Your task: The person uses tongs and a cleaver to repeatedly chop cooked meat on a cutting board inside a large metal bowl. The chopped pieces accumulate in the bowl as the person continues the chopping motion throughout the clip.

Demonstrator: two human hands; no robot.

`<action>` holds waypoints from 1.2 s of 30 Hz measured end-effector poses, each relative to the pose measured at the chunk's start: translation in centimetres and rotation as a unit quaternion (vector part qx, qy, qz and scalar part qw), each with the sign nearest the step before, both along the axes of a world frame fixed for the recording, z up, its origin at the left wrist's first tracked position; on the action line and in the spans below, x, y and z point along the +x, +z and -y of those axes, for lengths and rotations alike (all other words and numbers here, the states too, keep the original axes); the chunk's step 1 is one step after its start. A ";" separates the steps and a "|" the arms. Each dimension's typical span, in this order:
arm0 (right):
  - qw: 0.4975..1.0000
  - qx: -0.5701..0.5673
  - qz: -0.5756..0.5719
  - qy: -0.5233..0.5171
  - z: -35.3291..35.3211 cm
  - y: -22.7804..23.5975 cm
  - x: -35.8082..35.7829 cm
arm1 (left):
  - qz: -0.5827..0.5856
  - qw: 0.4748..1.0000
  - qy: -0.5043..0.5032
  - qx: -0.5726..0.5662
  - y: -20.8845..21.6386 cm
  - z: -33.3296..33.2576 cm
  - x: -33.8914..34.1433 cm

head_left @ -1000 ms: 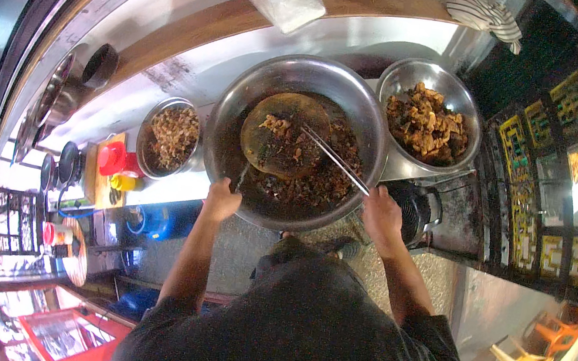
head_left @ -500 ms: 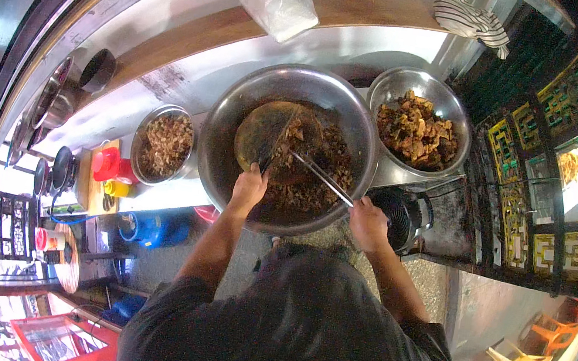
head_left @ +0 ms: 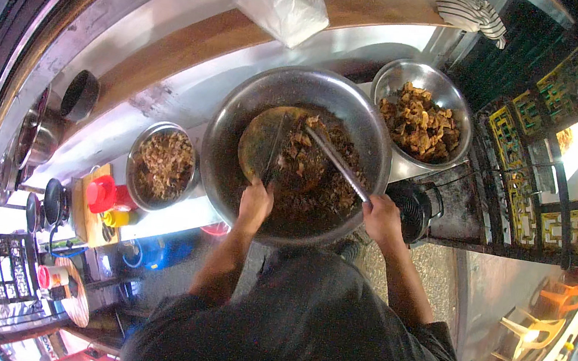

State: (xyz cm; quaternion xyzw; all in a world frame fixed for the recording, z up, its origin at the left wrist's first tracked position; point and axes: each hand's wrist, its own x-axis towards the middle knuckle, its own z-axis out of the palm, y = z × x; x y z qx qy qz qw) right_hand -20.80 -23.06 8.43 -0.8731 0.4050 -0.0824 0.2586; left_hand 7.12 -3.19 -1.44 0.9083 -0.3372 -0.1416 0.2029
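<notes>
Before me stands a wide metal basin [head_left: 233,101] with a round chopping board [head_left: 257,131] inside it. My left hand [head_left: 256,202] is closed round the handle of a knife [head_left: 275,150], whose dark blade lies across the board. Metal tongs [head_left: 338,164] are gripped in my right hand [head_left: 382,218] over the basin's right rim, their tips reaching pieces of meat at the board's far right. Chopped brown meat [head_left: 348,148] covers the basin floor right of the board and in front of it. Whether the tongs pinch a piece is too small to tell.
On the left sits a smaller metal bowl [head_left: 132,170] of chopped meat. Another metal bowl [head_left: 384,83] with larger browned pieces [head_left: 421,123] stands at the back right. A black round appliance or pot [head_left: 411,210] is beside my right hand. A plastic bag [head_left: 283,8] lies on the ledge behind.
The tongs' tips have moved farther away, toward the far side of the board. The knife stays over the board, its blade more upright in view. The whole view has shifted slightly.
</notes>
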 end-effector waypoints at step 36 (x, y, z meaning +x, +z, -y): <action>0.999 -0.023 -0.030 0.031 -0.4 -0.2 -4.1 | 0.024 0.999 0.042 0.009 0.8 1.8 -4.7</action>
